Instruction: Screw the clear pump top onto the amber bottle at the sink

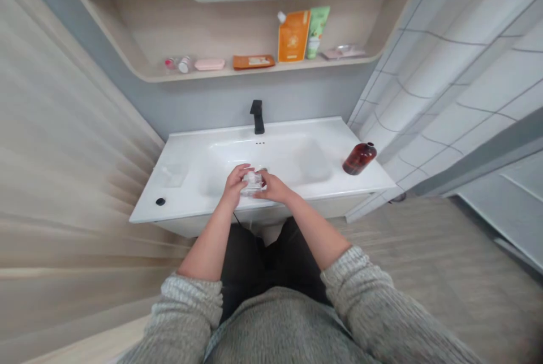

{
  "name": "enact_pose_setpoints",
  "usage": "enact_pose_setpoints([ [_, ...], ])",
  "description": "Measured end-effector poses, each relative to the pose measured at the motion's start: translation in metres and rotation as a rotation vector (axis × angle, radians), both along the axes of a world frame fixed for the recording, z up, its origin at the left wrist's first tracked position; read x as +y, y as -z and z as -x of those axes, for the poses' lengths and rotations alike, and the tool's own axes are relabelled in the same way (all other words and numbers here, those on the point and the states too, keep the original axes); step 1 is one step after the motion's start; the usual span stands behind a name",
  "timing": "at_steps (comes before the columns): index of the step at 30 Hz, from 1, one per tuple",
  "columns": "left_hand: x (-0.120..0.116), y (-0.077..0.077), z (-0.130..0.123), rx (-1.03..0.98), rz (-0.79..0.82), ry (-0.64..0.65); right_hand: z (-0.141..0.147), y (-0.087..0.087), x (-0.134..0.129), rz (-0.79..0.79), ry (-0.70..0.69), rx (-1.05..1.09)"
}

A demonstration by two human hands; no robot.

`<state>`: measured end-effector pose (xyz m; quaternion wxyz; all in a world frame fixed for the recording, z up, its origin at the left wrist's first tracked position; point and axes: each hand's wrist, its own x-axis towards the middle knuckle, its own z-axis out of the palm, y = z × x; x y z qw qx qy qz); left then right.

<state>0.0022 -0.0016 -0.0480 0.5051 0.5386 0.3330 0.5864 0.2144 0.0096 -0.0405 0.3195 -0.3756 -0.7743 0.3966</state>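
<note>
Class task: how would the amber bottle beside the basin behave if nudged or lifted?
The amber bottle seems to lie on its side, so its round body would likely roll. Its gloss suggests glass: probably fragile, fairly heavy and slippery.

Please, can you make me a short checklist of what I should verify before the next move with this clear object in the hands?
1. Left hand and right hand both on the clear object: ok.
2. Clear object touching the sink or held above it: cannot tell.
3. Faucet without running water: ok, none shows.
4. Amber bottle apart from the hands: ok.
5. Sleeves away from the basin: ok.
</note>
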Motion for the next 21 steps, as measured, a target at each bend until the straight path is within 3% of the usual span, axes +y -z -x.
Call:
enact_pose_setpoints([
  [4,0.000,0.001,0.000,0.018,-0.106,-0.169,0.000,0.003,0.002,0.000,-0.022,0.013],
  [9,-0.001,0.001,-0.001,0.098,-0.025,-0.049,0.000,0.001,0.002,0.003,-0.002,0.000],
  [14,-0.005,-0.005,-0.006,0.295,-0.110,-0.290,0.001,-0.005,0.001,0.017,0.002,-0.005],
  [17,-0.006,-0.014,-0.008,0.342,-0.123,-0.336,0.000,-0.004,0.001,0.016,-0.008,0.006],
  [21,-0.010,-0.039,-0.005,0.403,-0.146,-0.350,-0.001,0.002,0.003,0.013,0.003,0.002],
])
